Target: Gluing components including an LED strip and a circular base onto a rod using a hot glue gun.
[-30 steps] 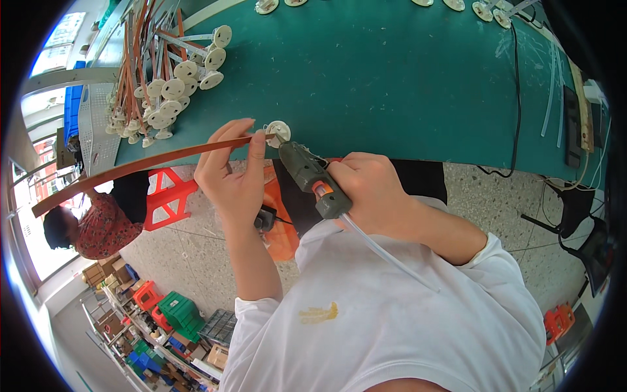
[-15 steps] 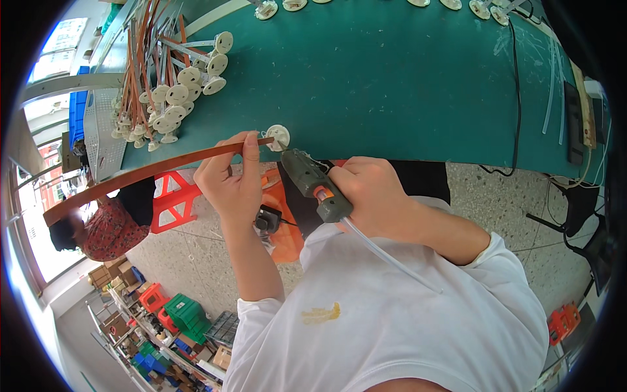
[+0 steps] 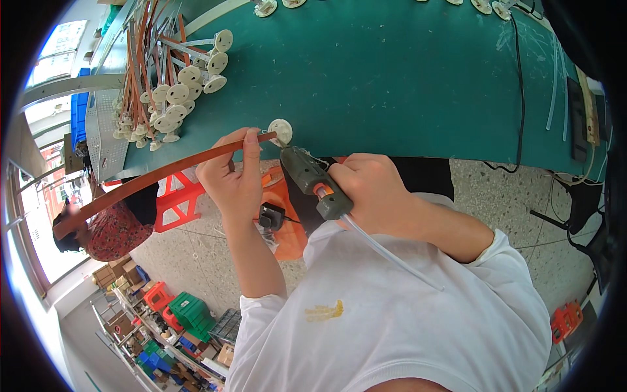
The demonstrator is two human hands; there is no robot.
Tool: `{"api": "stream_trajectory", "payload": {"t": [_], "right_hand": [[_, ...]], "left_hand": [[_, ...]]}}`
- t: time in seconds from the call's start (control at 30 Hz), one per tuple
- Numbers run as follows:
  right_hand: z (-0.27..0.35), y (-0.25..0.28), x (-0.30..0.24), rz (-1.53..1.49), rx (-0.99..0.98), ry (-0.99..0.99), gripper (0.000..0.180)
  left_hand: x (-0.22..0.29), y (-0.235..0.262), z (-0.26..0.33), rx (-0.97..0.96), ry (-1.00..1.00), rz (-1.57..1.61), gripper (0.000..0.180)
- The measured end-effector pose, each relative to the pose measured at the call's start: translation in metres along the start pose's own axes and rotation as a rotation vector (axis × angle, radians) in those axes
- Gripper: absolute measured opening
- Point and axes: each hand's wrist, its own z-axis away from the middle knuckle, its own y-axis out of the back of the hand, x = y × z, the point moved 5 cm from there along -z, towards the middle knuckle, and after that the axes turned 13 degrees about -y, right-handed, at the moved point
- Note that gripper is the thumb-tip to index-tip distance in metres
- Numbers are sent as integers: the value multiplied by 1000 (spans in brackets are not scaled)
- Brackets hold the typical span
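My left hand (image 3: 232, 171) pinches a long flat copper-brown strip (image 3: 153, 176) close to its right end. At that end sits a round white disc (image 3: 281, 130), by the near edge of the green table. My right hand (image 3: 372, 189) is wrapped round the handle of a dark green glue gun (image 3: 315, 179). The gun's nozzle points up and left, touching or almost touching the join of strip and disc. A translucent glue stick (image 3: 392, 260) trails from the back of the gun over the white shirt.
Brown and silvery strips with white discs (image 3: 176, 95) lie bundled on the green table (image 3: 385, 85) at the far left. More discs (image 3: 264, 8) line the far edge. A black cable (image 3: 518, 98) crosses the right side. Another person (image 3: 117, 232) is at the left near a red stool (image 3: 175, 202).
The strip and disc have tilted slightly, with the disc a little higher and farther right. The gun's nozzle stays by the join, and both hands keep their hold.
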Motion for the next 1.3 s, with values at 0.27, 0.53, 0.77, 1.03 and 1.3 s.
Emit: {"api": "stream_trajectory", "payload": {"t": [0.27,0.53,0.77,1.03,1.3], "right_hand": [[-1,6,0,-33,37,-17,22],[2,6,4,6,24,-31,22],[4,9,5,-14,59,-24,20],[5,10,4,-27,60,-28,20],[6,11,1,-26,37,-42,19]], "left_hand": [[-3,1,-1,-22,-74,-15,9],[1,-4,-1,-17,5,45,9],[-2,-2,-2,32,-27,69,12],[1,-3,-3,34,-93,-30,13],[13,-7,-6,0,-184,-138,13]]}}
